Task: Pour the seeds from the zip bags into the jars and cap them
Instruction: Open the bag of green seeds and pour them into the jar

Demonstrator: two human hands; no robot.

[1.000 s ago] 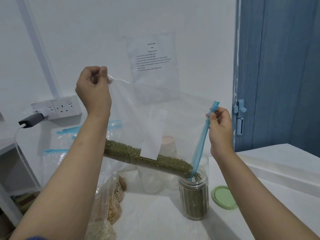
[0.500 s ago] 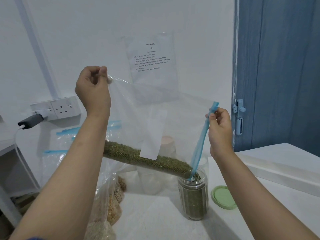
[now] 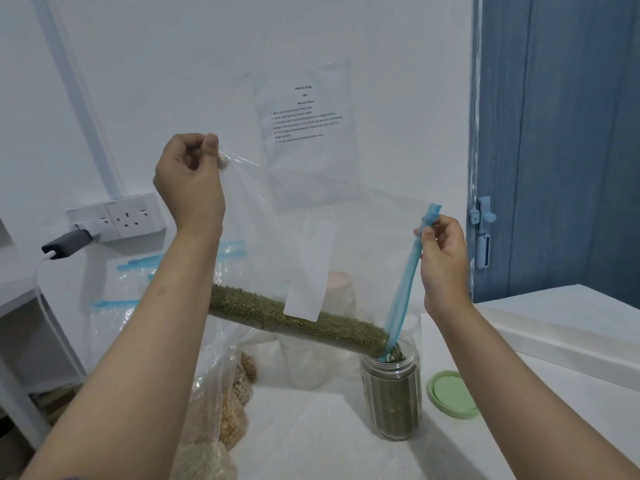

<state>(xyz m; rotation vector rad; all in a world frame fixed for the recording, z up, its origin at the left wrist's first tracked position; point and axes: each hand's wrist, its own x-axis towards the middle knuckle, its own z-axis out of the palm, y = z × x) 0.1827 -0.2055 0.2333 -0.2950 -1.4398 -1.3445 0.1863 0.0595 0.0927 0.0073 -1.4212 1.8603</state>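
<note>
The left hand (image 3: 188, 183) is pinching the bag's closed bottom corner between thumb and curled fingers, holding it high at about ten o'clock from the jar. The right hand (image 3: 443, 252) is pinching the blue zip strip (image 3: 407, 285) near its top end, keeping the mouth of the zip bag (image 3: 301, 244) drawn into a narrow spout. That spout is dipping into the open neck of the jar (image 3: 391, 393), which is standing upright on the white table (image 3: 311, 438) and is looking mostly full of green seeds (image 3: 298, 318). The rest of the seeds are lying in a long sloping band along the bag's lower fold, running down toward the jar at four o'clock.

To pour well, I judge the left hand should be raising the corner gradually, so the band slides rather than rushes, while the right is keeping the spout inside the rim. With the jar this full, overflow looks the chief risk; slowing near the neck would help.

The green lid (image 3: 452, 398) is lying flat at three o'clock, just beside the jar, ready for capping. Other seed bags (image 3: 221, 410) are slumping at eight o'clock, and further clear jars (image 3: 308, 362) are standing behind the bag, blurred by the plastic.
</note>
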